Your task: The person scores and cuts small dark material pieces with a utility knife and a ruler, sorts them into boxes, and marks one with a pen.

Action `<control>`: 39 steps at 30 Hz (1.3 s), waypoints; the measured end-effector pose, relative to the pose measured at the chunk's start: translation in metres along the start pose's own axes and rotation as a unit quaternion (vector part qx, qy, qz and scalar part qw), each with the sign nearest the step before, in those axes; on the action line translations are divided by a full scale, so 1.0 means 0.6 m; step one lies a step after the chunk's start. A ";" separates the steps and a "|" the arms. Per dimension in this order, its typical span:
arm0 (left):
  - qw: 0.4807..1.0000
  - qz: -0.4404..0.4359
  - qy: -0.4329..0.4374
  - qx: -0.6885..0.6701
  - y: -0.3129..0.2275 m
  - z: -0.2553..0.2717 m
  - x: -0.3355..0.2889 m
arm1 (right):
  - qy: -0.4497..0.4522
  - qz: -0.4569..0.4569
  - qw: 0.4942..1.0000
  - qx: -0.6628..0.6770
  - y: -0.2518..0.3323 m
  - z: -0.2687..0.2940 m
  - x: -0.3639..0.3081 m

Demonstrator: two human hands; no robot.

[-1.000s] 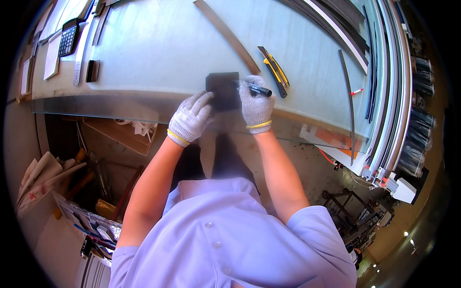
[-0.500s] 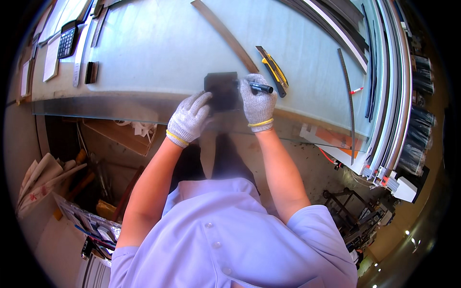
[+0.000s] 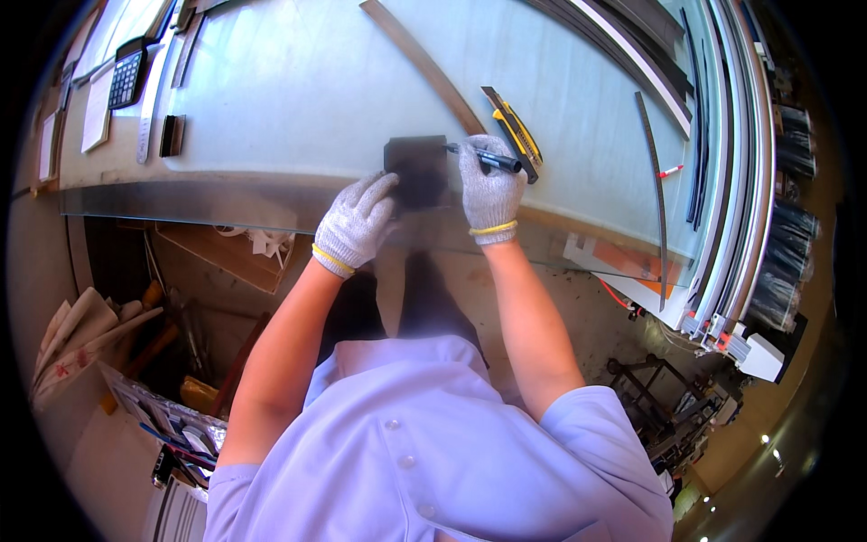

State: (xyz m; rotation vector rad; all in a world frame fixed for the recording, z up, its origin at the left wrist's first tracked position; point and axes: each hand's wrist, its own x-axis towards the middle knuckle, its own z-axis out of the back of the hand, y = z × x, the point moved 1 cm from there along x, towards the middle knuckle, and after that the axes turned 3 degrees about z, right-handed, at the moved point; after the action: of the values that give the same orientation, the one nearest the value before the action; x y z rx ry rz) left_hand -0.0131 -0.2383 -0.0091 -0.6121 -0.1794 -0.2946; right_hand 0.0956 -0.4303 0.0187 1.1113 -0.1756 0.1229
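Both my hands wear light grey knitted gloves with yellow cuffs. My left hand (image 3: 356,220) grips the left edge of a dark square piece (image 3: 417,170) at the table's near edge; its thumb is hidden. In my right hand (image 3: 492,185) is a dark marker pen (image 3: 497,161), held between thumb and fingers. The pen's tip points left, at the upper right edge of the dark piece; whether it touches cannot be made out. Just beyond my right hand lies a yellow and black utility knife (image 3: 517,135), blade out, on the glass-like tabletop (image 3: 289,99).
A long brown strip (image 3: 424,65) lies beyond the dark piece. At the left are a calculator (image 3: 127,76), a metal ruler (image 3: 150,113) and a short dark profile (image 3: 172,136). Toward the right, a thin dark strip (image 3: 654,181) and a red and white pen (image 3: 671,171) lie near long rails.
My right hand has shifted slightly right and nearer to me with the marker pen, whose tip now shows beside the dark piece. My left hand has stayed in place.
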 end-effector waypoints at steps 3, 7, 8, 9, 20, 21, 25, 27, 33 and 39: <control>1.000 0.001 -0.002 0.000 -0.001 0.002 0.001 | 0.009 -0.004 1.000 -0.009 0.001 0.001 0.000; 1.000 -0.002 -0.006 0.018 -0.004 0.005 0.001 | -0.038 -0.091 0.984 0.150 0.018 0.017 -0.032; 1.000 -0.002 -0.006 0.025 -0.005 0.007 0.002 | -0.019 -0.097 0.984 0.146 0.023 0.018 -0.045; 0.999 -0.011 -0.015 0.031 -0.007 0.008 0.003 | 0.000 -0.103 0.985 0.142 0.025 0.017 -0.058; 0.995 -0.089 -0.028 0.032 0.007 -0.002 -0.015 | 0.094 -0.025 0.991 0.088 0.045 -0.018 -0.085; 0.995 -0.089 -0.034 0.030 0.007 -0.002 -0.015 | 0.097 -0.014 0.992 0.082 0.047 -0.020 -0.086; 0.997 -0.074 -0.028 0.021 0.007 -0.003 -0.014 | 0.118 0.011 0.991 0.065 0.050 -0.028 -0.085; 0.996 -0.077 -0.026 0.021 0.005 0.002 -0.012 | 0.111 0.066 0.990 0.048 0.039 -0.036 -0.084; 0.998 -0.057 -0.002 0.015 0.003 0.002 -0.014 | 0.096 -0.010 0.993 0.074 0.052 -0.034 -0.080; 0.998 -0.059 -0.011 0.020 0.001 0.001 -0.011 | 0.118 -0.003 0.991 0.068 0.044 -0.032 -0.085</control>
State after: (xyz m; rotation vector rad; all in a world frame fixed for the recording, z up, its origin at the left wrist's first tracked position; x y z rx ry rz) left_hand -0.0194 -0.2357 -0.0105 -0.5658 -0.2430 -0.3984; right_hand 0.0422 -0.4019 0.0234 1.2228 0.0479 0.2627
